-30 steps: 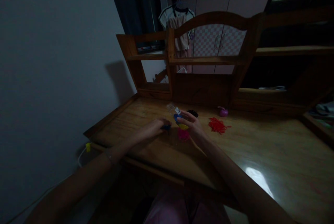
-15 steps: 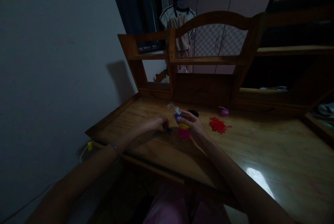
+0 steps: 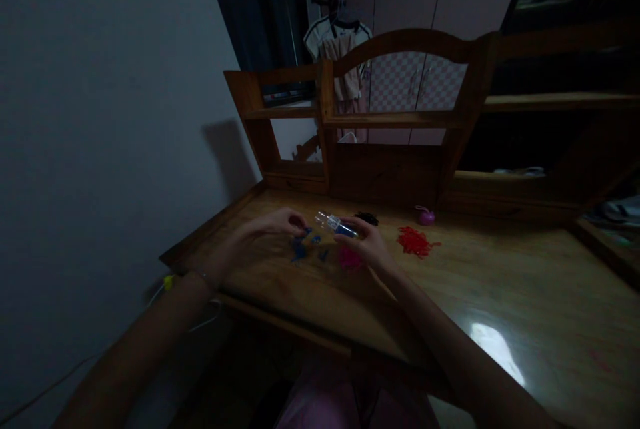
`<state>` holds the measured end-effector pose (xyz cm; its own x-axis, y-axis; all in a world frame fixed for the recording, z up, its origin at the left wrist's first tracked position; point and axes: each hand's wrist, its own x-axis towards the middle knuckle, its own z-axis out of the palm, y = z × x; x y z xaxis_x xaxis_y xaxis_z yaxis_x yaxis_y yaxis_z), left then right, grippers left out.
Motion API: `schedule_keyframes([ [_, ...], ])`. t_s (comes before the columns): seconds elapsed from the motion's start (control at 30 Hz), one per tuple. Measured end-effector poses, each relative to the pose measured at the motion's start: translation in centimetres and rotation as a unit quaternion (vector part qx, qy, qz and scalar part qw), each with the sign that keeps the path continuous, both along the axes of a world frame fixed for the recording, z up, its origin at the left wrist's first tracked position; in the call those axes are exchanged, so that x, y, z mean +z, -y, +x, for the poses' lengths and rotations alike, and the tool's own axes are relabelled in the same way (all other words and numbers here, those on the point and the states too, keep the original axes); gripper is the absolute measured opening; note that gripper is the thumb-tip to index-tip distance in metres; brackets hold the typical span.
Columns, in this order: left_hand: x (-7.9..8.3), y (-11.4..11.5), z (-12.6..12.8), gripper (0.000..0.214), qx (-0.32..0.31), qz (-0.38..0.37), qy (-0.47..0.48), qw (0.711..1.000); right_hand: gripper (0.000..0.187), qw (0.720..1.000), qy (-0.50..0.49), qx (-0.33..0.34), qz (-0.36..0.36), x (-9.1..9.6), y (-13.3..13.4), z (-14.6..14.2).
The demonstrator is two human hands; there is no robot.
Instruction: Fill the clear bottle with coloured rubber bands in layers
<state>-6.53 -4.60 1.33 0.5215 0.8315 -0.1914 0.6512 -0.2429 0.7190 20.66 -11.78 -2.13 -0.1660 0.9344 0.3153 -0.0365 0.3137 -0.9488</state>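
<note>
My right hand (image 3: pixel 369 240) is closed around a small clear bottle (image 3: pixel 327 220) with a white label and blue contents. The bottle lies nearly level, its clear end pointing left. Just left of that end is my left hand (image 3: pixel 286 221), fingertips pinched together at a small blue piece (image 3: pixel 307 232). Below the hands, small blue pieces (image 3: pixel 299 250) are scattered on the desk; they look like bands, but the dim light blurs them. Partly beneath my right hand sits a pink pile (image 3: pixel 349 258) of similar bits.
A red pile (image 3: pixel 416 242) of thin strands lies on the desk (image 3: pixel 505 269) to the right, and a black pile (image 3: pixel 367 218) farther back. Near the shelf unit (image 3: pixel 390 169) stands a round purple object (image 3: pixel 425 216) with a loop. A wall (image 3: pixel 125 116) borders the left side.
My left hand has lifted from the desk and moved up and left, exposing blue pieces beneath. The bottle has turned from a steep tilt to nearly level in my right hand.
</note>
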Motion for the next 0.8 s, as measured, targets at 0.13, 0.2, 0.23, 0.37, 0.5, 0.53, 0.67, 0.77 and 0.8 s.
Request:
schedule_keyframes([
  [0.13,2.3,0.5,-0.7,0.037,0.016,-0.008,0.023,1.000,0.041,0.997,0.070,-0.001,0.032,-0.5,0.1,-0.4],
  [0.2,3.0,1.1,-0.4,0.037,0.005,-0.019,0.029,0.999,0.039,0.995,0.091,0.008,0.043,-0.5,0.5,-0.5],
  [0.23,3.2,1.3,-0.2,0.037,-0.002,-0.024,0.028,0.999,0.039,0.994,0.099,0.010,0.048,-0.4,0.8,-0.6],
  [0.37,3.9,1.9,0.7,0.037,-0.039,-0.032,0.008,0.999,0.041,0.993,0.114,0.013,0.034,0.0,1.7,-0.5],
  [0.5,4.6,2.6,1.4,0.035,-0.037,-0.015,0.003,0.999,0.041,0.993,0.113,0.014,0.038,-0.1,1.5,-0.4],
  [0.53,4.8,2.8,1.6,0.034,-0.027,-0.012,0.009,1.000,0.041,0.992,0.112,0.008,0.054,-0.2,1.3,-0.4],
  [0.67,5.1,3.5,1.9,0.034,0.022,0.007,0.029,0.999,0.039,0.993,0.090,0.004,0.071,-0.5,0.9,-0.4],
  [0.77,5.2,3.9,2.1,0.032,0.058,0.022,0.039,0.997,0.042,0.998,0.052,0.017,0.035,-0.7,1.0,-0.5],
  [0.8,5.2,4.1,2.3,0.031,0.069,0.026,0.043,0.996,0.043,0.999,0.042,0.021,0.026,-0.8,1.0,-0.6],
])
